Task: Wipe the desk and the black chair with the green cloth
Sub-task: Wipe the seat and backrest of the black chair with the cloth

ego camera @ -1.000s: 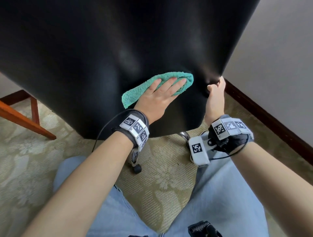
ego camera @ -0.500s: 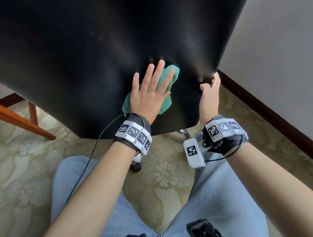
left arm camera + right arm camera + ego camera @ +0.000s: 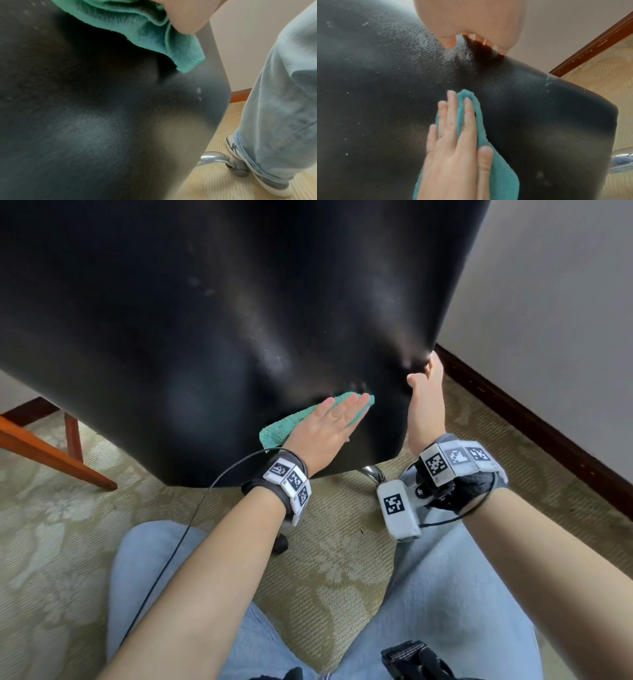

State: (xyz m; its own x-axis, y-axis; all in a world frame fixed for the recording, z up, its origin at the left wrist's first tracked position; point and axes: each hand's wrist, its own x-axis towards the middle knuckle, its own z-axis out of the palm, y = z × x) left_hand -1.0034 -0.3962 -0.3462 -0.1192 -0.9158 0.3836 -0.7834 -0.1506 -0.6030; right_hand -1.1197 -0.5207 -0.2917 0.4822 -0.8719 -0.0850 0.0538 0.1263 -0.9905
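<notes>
Item, far left of my left hand: wooden leg [image 3: 51, 451] on patterned carpet [image 3: 51, 525].
Item, black chair [image 3: 239, 320]: dust specks remain above my hands.
Item, green cloth [image 3: 284, 422]: under my left hand [image 3: 325, 426], fingers flat and together, pressing it low on the chair back; half a second ago it sat higher, fingers spread upward, so I judge the stroke has swept down toward the lower edge.
Item, right hand [image 3: 424, 402]: still pinching the chair's side edge, steadying it.

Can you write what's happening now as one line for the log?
step: wiping chair back | left hand: flat on cloth | right hand: grips chair edge | dust specks left
</notes>
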